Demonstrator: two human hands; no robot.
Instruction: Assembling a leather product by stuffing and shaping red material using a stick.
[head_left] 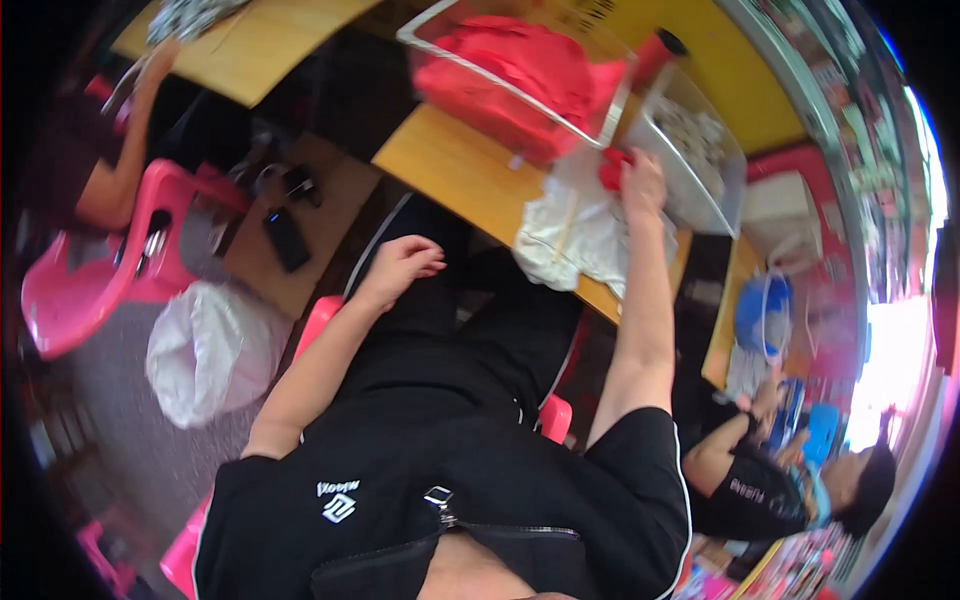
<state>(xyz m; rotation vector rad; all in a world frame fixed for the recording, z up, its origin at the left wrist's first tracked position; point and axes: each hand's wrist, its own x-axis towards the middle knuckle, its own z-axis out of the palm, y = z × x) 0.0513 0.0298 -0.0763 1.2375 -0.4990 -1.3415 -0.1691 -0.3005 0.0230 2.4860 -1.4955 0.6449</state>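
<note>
My right hand (pixel 643 187) is closed on a small red piece of what looks like cloth (pixel 614 168), above the right part of the table. Below it, a crumpled white cloth (pixel 560 235) lies over the table's front edge. Beside that hand stands a clear bin (pixel 735 185) of pale, crumpled pieces. A larger clear bin (pixel 455 55) heaped with red cloth (pixel 530 65) sits just left of it. My left hand (pixel 402 268) hovers over my lap, its fingers loosely bent and slightly apart, with nothing visible in them.
The yellow wooden table (pixel 440 155) reaches across in front of me. At left are a pink chair (pixel 90 290), a white sack (pixel 215 350) and a black device (pixel 287 240) on a board. One person sits at far left; another, in a cap, works at right near a blue bucket (pixel 763 315).
</note>
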